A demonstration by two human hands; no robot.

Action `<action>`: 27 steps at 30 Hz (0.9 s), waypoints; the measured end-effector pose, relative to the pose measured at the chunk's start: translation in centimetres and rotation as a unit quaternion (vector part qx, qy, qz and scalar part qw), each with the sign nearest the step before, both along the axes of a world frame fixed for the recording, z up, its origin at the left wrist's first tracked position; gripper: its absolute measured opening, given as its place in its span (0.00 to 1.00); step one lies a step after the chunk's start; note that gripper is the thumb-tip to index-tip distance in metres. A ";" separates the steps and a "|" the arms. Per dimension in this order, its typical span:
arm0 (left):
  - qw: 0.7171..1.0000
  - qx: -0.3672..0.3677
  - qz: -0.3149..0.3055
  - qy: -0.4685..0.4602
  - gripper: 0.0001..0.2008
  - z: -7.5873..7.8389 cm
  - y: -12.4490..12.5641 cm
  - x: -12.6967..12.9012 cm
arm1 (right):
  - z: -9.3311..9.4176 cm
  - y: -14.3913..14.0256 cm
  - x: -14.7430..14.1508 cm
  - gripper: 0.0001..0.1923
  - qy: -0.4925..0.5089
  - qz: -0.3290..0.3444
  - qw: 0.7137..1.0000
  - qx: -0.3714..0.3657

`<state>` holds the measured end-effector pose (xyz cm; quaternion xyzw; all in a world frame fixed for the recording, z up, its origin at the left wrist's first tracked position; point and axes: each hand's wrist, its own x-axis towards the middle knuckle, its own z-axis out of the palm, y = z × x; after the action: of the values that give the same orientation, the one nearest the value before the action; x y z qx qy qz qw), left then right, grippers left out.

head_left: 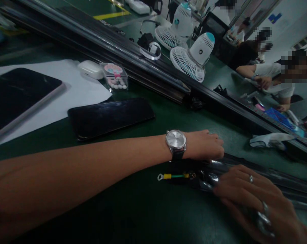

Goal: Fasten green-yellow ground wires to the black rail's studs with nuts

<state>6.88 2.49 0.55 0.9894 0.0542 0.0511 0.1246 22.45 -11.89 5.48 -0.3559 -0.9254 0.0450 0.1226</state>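
Note:
My left hand (205,145), with a silver-faced watch (176,139) at the wrist, rests with curled fingers at the edge of a long black plastic-wrapped strip (272,179). Whatever is under those fingers is hidden. My right hand (260,200), wearing rings, lies over the strip's near side with bent fingers, slightly blurred. Something shiny shows at its fingertips and below its palm; its kind is unclear. From the strip's left end sticks out a short green wire (177,176) with a yellow sleeve and a ring terminal (160,177).
A dark phone (111,117), a tablet-like device (21,98) on white paper (79,91), an earbud case (90,69) and a clear box (115,77) lie left. Long dark rails (112,51) cross behind. Beyond are white fans (189,56) and seated people (272,76). A glove (270,140) lies right.

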 end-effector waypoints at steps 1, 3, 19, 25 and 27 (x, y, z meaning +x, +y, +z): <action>1.000 0.002 0.000 0.002 0.04 0.0 0.0 0.0 | 0.0 -0.1 -0.3 0.09 0.018 -0.011 1.000 0.003; 1.000 0.004 -0.002 0.007 0.05 -0.1 0.1 0.1 | 0.0 -0.1 -0.9 0.06 0.051 -0.033 0.998 0.008; 1.000 -0.008 0.004 -0.006 0.04 -0.3 0.1 0.2 | -1.0 0.1 -2.8 0.08 0.078 -0.088 0.991 0.066; 1.000 -0.004 -0.005 -0.017 0.04 -0.3 0.0 0.0 | -0.5 0.3 0.0 0.10 -0.054 0.079 0.994 0.044; 1.000 -0.003 -0.002 -0.018 0.03 -0.3 0.0 0.0 | -0.1 0.1 0.3 0.10 -0.040 0.080 0.995 0.032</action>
<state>6.84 2.52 0.29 0.9881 0.0499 0.0683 0.1283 22.75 -11.75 5.34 -0.2780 -0.9561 0.0106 0.0924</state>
